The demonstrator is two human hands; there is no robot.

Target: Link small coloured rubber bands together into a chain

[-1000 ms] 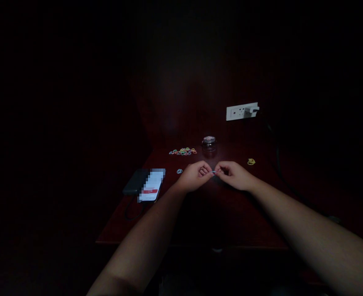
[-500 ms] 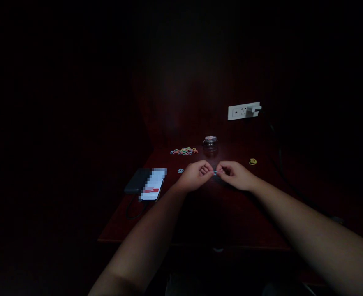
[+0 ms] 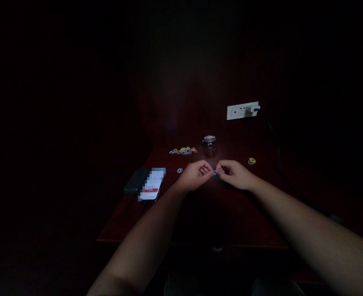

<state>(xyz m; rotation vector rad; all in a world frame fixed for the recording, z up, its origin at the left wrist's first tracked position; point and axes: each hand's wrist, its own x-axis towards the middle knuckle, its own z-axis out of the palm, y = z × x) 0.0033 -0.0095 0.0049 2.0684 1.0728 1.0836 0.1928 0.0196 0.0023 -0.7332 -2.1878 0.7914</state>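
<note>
Between my fingertips is a small light-blue band [image 3: 214, 172], probably a rubber band or hair tie like the ones on the table. My left hand [image 3: 196, 174] pinches its left end, and my right hand [image 3: 233, 174] pinches the other end. Both hands are closed and close together above the dark red table [image 3: 132, 224]. Left of my left hand lie a few pale blue bands [image 3: 179, 170]. Farther back sits a pile of multicoloured bands [image 3: 184, 151]. Several yellow bands [image 3: 252, 161] rest beyond my right hand.
A clear lidded jar [image 3: 210, 144] stands behind my hands. On the left lie a lit phone [image 3: 153, 185] and a dark power bank [image 3: 136, 181] with a cable. A white wall socket [image 3: 238, 111] holds a plug, its dark cable running down the right side.
My hands keep the same pinch on the light-blue band, with hardly any movement. The whole view has shifted very slightly.
</note>
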